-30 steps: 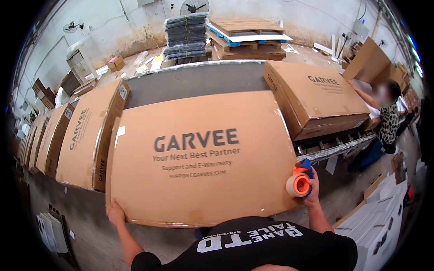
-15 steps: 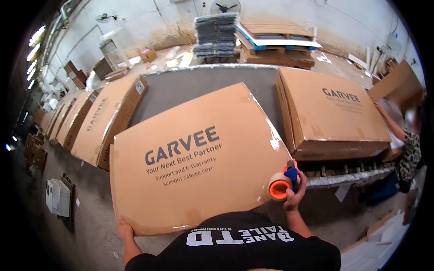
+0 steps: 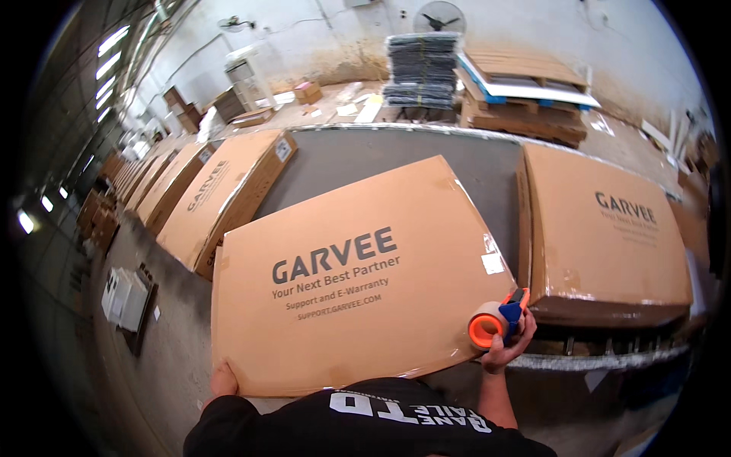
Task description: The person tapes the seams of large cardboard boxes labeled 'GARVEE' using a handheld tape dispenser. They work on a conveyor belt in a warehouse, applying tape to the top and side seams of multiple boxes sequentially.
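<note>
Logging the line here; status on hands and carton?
Left hand on large carton, near-left corner. Right hand holds tape dispenser. Second carton beyond, to the right.

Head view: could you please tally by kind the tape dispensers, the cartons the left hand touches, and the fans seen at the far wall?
Tape dispenser, in the right hand: 1
Carton, touched by the left hand: 1
Fans: 2
Total: 4

The closed brown cardboard carton [image 3: 343,339] lies askew, broad printed face up, with a loaded orange-and-blue tape dispenser [image 3: 512,311] at its near right corner.
</note>
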The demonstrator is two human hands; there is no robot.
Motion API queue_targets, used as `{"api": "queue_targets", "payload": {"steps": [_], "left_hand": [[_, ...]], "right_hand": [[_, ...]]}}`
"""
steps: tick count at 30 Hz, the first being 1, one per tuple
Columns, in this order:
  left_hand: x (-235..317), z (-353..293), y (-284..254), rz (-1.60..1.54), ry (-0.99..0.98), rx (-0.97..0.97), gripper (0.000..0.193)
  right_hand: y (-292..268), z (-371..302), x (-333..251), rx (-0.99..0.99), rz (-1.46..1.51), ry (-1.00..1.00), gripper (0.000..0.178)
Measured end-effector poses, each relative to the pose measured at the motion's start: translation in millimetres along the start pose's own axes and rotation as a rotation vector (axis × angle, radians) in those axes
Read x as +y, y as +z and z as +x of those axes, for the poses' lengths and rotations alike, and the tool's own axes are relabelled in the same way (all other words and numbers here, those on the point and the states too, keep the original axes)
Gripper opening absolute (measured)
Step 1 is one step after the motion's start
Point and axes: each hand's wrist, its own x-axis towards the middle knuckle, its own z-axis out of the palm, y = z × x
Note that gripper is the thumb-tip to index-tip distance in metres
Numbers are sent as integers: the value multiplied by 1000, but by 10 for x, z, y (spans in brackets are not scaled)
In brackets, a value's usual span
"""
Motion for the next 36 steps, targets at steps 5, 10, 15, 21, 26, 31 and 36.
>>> {"api": "queue_targets", "payload": {"steps": [5,10,15,21,26,31,36], "left_hand": [[297,-216,-315,39,-110,-16,77],[326,-268,-401,71,-207,-56,82],[35,-266,232,21,-262,272,72],[155,-321,352,-317,-287,311,55],[163,-218,411,-352,-275,327,49],[67,-119,277,-345,-266,434,44],[-39,84,554,-549,-225,566,39]], "right_hand": [[173,164,-7,46,114,166,77],[129,117,-35,-2,-11,174,80],[-16,162,14,-44,33,346,82],[-313,250,18,-168,42,271,76],[-347,76,312,-86,226,245,83],[-85,-119,492,14,97,30,83],[-45,-130,580,110,-155,-135,84]]}}
